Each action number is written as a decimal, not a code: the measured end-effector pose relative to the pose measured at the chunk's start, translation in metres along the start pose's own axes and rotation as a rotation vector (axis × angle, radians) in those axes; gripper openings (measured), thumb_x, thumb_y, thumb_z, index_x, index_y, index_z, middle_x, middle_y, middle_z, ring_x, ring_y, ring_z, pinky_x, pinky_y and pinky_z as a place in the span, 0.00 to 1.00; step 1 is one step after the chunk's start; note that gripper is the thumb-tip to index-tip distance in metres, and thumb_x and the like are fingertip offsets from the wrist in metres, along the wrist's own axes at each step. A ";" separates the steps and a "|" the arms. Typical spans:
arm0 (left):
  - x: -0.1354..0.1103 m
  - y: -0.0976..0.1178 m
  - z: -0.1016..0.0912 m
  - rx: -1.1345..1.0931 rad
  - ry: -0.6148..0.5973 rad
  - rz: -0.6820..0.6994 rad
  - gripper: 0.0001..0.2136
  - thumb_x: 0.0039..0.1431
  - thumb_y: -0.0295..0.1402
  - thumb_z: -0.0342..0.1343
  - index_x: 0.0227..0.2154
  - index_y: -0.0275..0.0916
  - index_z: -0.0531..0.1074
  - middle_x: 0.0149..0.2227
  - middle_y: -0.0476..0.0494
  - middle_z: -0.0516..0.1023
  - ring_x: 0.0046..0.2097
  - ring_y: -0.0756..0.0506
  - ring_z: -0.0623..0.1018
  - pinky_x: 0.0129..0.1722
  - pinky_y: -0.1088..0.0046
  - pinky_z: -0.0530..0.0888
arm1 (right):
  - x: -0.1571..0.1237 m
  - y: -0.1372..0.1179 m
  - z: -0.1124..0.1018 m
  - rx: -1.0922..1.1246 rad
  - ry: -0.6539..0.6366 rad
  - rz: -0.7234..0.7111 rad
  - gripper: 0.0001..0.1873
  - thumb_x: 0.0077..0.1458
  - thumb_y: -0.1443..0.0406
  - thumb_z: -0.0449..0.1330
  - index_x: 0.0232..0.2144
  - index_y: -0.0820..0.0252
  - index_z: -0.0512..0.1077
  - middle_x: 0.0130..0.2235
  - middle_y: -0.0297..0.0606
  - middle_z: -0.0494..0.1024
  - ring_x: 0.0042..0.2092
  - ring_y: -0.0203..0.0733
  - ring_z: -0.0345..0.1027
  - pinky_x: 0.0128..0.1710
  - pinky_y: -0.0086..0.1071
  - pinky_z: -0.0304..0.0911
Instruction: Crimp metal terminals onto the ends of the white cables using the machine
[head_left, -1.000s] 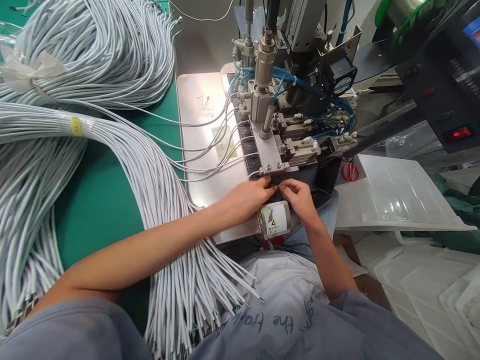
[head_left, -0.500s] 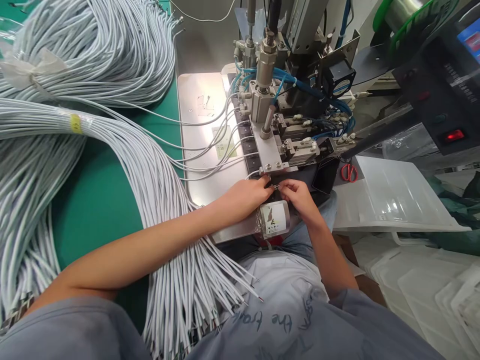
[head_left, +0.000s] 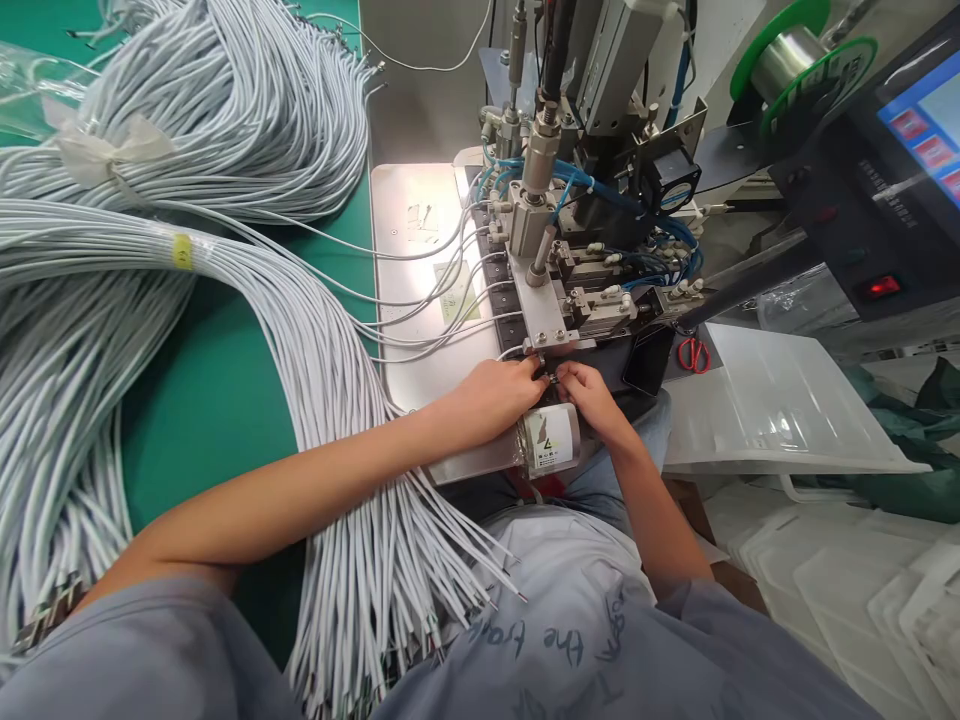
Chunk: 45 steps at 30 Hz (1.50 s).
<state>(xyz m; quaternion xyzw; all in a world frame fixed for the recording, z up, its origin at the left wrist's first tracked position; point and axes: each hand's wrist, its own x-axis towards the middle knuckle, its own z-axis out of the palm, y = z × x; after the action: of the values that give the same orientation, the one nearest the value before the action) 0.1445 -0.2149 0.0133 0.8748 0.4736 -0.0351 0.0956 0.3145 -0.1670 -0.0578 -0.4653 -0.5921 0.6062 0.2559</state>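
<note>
My left hand [head_left: 501,390] and my right hand [head_left: 592,395] meet at the front of the machine's fixture [head_left: 551,335], fingertips pinched together around a small metal piece I cannot make out. One thin white wire [head_left: 508,350] runs from the left hand's fingers up over the metal plate [head_left: 409,300]. Just below both hands sits a small cylinder wrapped in a white warning label [head_left: 551,442]. A large fan of white wires [head_left: 322,400] passes under my left forearm and spills over the table's front edge.
Bundled white wire coils [head_left: 217,110] fill the green mat [head_left: 210,400] at the left. The machine head [head_left: 570,150] with blue hoses stands behind the hands. Red-handled scissors [head_left: 694,352] and a white plastic tray [head_left: 780,400] lie at the right, beside a control panel [head_left: 885,200].
The view has shifted slightly right and up. Both hands stay pinched at the fixture's front, barely moved.
</note>
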 end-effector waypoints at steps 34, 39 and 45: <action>-0.018 0.032 -0.020 -0.207 0.119 0.039 0.13 0.65 0.31 0.44 0.38 0.33 0.73 0.37 0.39 0.75 0.41 0.44 0.75 0.33 0.71 0.67 | -0.105 -0.030 0.057 -0.501 -0.170 -0.185 0.13 0.58 0.64 0.52 0.26 0.60 0.72 0.25 0.37 0.75 0.28 0.40 0.66 0.28 0.31 0.55; -0.012 0.019 -0.009 -0.392 0.252 0.045 0.16 0.66 0.35 0.42 0.41 0.32 0.73 0.38 0.40 0.76 0.39 0.46 0.76 0.37 0.72 0.69 | -0.070 -0.038 0.011 -0.289 0.141 -0.211 0.08 0.51 0.62 0.59 0.25 0.60 0.74 0.25 0.34 0.74 0.26 0.36 0.65 0.26 0.30 0.58; -0.001 0.003 0.005 -0.480 0.410 0.009 0.11 0.61 0.25 0.47 0.38 0.33 0.75 0.32 0.43 0.73 0.32 0.50 0.73 0.31 0.76 0.68 | -0.040 -0.040 -0.001 0.174 0.236 -0.154 0.11 0.41 0.60 0.67 0.27 0.59 0.73 0.25 0.33 0.75 0.27 0.37 0.70 0.26 0.30 0.65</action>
<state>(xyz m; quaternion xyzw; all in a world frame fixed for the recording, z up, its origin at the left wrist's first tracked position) 0.1467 -0.2186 0.0086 0.8181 0.4739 0.2553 0.2022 0.3232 -0.1937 -0.0086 -0.4626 -0.5371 0.5749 0.4087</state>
